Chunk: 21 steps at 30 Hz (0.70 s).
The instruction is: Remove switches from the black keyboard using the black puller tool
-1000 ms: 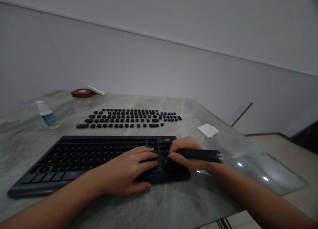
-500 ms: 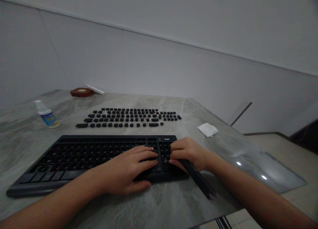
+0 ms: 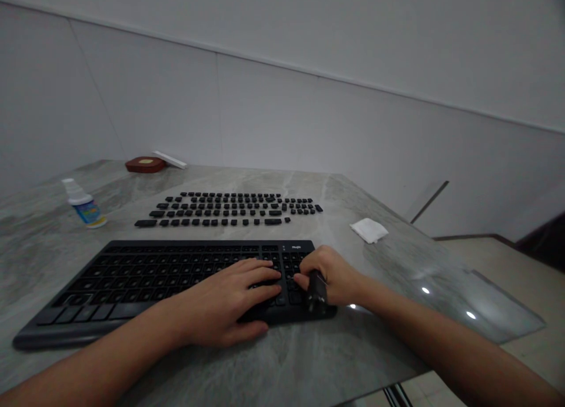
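A black keyboard [image 3: 176, 251] lies across the table, most of its keycaps off and the bare key sockets showing. Over its right part my left hand [image 3: 229, 301] rests palm down, fingers spread and holding nothing. My right hand [image 3: 331, 277] is closed around a black stick-shaped tool [image 3: 316, 292] above the number pad. One end of the tool points toward me; its far end is hidden by the hand, so its kind is unclear. Behind the keyboard, loose black keycaps [image 3: 225, 207] lie sorted in several rows.
A white spray bottle [image 3: 87, 209] with a blue label stands at the left. At the back are a reddish-brown box [image 3: 145, 165] and a white bar [image 3: 170, 159]. A folded white tissue [image 3: 369, 230] lies on the right of the grey marbled table [image 3: 309, 366], near its right edge.
The tool in my right hand has swung from slanting down to the right to pointing almost straight at me. That hand's grip has turned; my left hand has stayed in place.
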Tool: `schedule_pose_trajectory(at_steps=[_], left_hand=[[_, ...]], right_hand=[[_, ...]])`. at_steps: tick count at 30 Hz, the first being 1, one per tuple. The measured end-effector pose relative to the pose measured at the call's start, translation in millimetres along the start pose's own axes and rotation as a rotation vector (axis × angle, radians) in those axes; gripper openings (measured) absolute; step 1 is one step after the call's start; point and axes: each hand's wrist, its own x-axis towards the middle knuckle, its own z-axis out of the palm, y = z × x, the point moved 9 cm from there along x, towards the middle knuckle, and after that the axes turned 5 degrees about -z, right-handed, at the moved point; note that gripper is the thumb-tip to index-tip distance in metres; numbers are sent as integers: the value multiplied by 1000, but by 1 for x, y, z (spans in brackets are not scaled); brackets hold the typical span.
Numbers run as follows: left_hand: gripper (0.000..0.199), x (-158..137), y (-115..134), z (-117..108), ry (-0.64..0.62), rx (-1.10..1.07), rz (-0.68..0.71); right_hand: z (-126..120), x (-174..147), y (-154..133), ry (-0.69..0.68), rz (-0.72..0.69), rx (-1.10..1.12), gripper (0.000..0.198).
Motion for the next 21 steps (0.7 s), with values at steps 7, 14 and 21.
schedule_pose_trajectory(at_steps=[7, 14, 21], left_hand=[[51, -1, 0, 1, 3, -3, 4], [50, 0, 0, -1, 15, 17, 34], [45, -2, -6, -2, 2, 40, 41]], right_hand=[[1, -3, 12, -41, 276, 96, 25], [-1, -3, 12, -58, 314, 108, 30], [-6, -1, 12, 25, 272, 137, 6]])
